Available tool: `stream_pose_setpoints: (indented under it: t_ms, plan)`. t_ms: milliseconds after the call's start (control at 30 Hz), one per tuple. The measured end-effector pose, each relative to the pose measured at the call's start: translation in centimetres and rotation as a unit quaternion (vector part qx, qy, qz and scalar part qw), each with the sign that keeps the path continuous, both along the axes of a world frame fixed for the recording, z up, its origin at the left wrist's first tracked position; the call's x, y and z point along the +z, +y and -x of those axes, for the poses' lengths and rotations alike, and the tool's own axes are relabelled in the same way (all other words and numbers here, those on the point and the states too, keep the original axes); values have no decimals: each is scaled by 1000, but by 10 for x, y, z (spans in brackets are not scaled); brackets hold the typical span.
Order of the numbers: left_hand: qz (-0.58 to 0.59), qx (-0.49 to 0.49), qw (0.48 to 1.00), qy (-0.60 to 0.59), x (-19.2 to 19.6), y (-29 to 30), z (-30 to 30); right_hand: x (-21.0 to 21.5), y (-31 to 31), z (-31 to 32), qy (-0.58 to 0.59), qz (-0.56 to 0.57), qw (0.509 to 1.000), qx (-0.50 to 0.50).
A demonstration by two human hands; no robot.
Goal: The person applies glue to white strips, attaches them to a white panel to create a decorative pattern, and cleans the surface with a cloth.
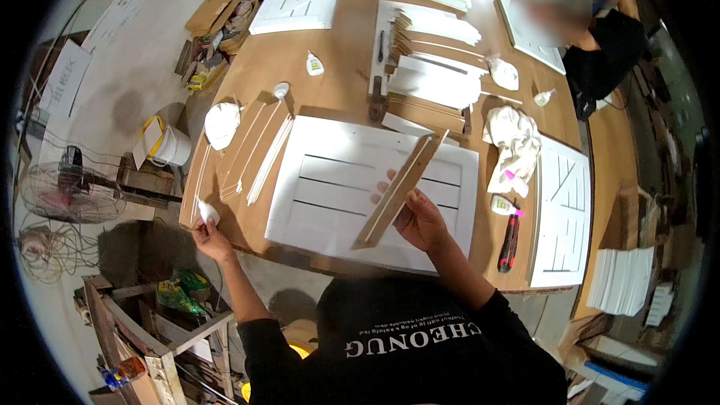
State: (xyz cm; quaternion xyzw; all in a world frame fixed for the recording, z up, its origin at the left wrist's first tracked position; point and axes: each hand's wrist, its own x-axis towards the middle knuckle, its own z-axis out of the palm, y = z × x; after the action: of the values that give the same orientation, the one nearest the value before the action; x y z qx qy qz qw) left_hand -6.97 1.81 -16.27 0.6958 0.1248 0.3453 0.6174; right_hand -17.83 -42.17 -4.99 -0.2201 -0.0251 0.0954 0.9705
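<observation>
Black shirt (442, 367) was worn, brown strip (390, 206) was held slanted over white panel (289, 206), clasped firmly by right hand (421, 221), white bottle (208, 212) was pinched by left hand (213, 243) at table's (341, 94) near-left corner.

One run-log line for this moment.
left hand: touching white bottle; right hand: holding brown strip over white panel; nearby: white cloth

The held strip (381, 219) looks like matt, bare wood board — the panel (319, 172) beneath it smooth and painted; the squeeze bottle (208, 213) smooth plastic; the tabletop (346, 49) wood-like, low in sheen; the crumpled rag (512, 139) soft, matt cloth.
</observation>
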Motion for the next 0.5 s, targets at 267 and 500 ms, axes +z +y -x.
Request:
stream_pose_setpoints:
  t_ms: [267,500]
  plan:
    - [-99,59,991,69,-2,-34,3,-3,2,0,33,51,998,-8]
    - [-112,60,990,64,9,-36,7,-8,7,-1,7,37,999,1]
